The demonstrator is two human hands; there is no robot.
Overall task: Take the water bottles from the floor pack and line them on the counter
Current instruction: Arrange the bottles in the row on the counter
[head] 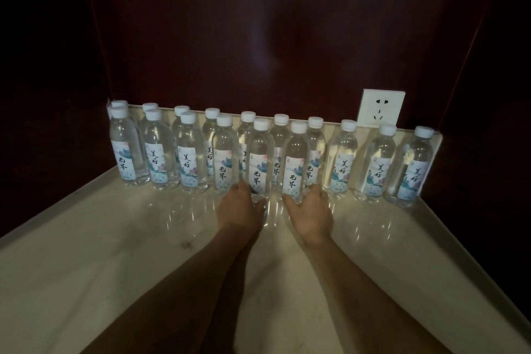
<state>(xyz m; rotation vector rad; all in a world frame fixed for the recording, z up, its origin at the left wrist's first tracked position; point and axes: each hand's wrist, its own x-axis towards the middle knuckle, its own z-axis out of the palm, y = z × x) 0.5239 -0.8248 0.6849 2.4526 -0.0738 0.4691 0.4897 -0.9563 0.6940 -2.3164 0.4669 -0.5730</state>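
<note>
L fingers [260, 204] curl round the base of a front-row bottle [260, 159], thumb up at its left side, so the left hand [238, 208] cups it low rather than lifting it; R fingers [290, 200] wrap the foot of the next bottle along [296, 161], thumb out on its right, right hand [311, 215] low on the counter [115, 253]. Both bottles stand upright w/ bases on the surface, so I'd judge this is the set-down/nudge step: two just placed and being squared up vs. their neighbours. Whether the grips are tight or already loosening, can't tell. Outward: a back row of white-capped bottles [347, 158] runs along the wall edge from the far left corner to the right end, below the wall socket [380, 108]; a front row covers only the left and middle, ending at the R-hand bottle. Floor pack not in view. Looks well along, tho how many remain in the pack is unknown. Next move, prob: let go w/o knocking the packed-in neighbours, pull both hands straight back, fetch more; front-row space to the right of the R-hand bottle is free, so next ones go there, labels fwd.
</note>
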